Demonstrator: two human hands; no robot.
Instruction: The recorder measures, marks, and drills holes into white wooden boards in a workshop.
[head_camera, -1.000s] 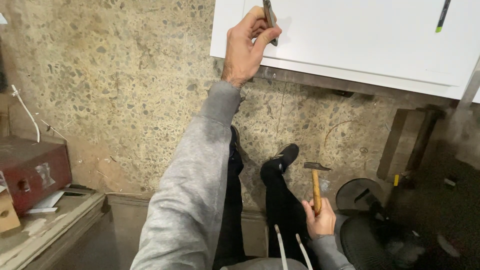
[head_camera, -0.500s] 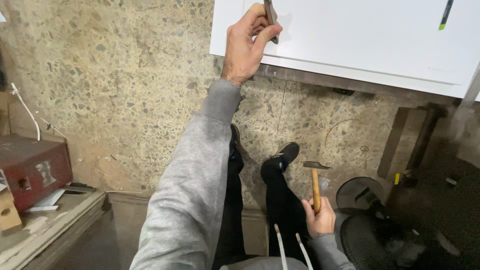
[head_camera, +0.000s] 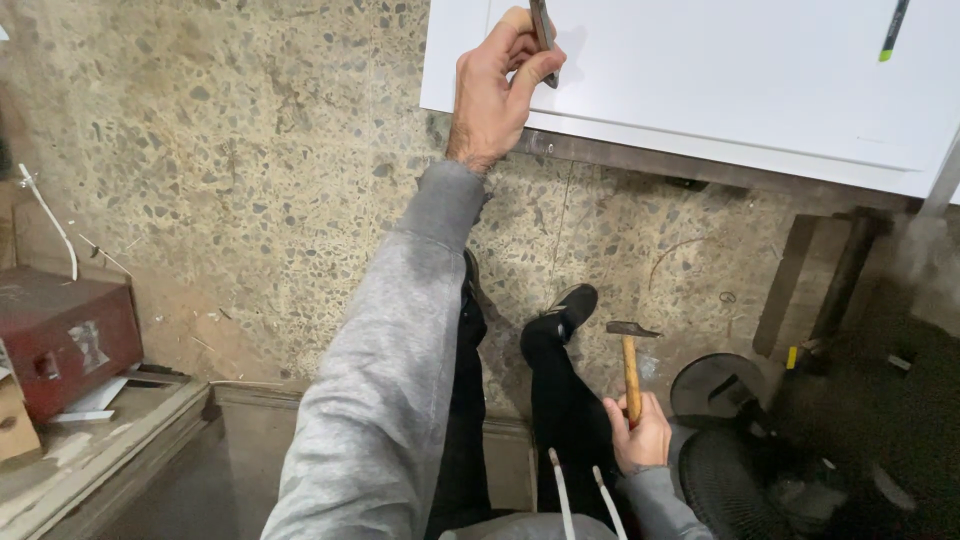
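At the top of the frame the left hand (head_camera: 495, 90) pinched a dark chisel (head_camera: 543, 30) against the white panel (head_camera: 720, 80), steadying it, while the right hand (head_camera: 640, 440) at lower right gripped a hammer (head_camera: 630, 365).

A person's left hand (head_camera: 497, 90) pinches a thin tool (head_camera: 543, 28) on the board's (head_camera: 720, 80) edge, upper centre; marker (head_camera: 893, 30) lies far right on same board. Right hand (head_camera: 640, 440) grips hammer (head_camera: 630, 365) low, right of the legs. Toolbox (head_camera: 65, 335) sits far left on a ledge (head_camera: 100, 450); fan (head_camera: 740, 470) bottom right.
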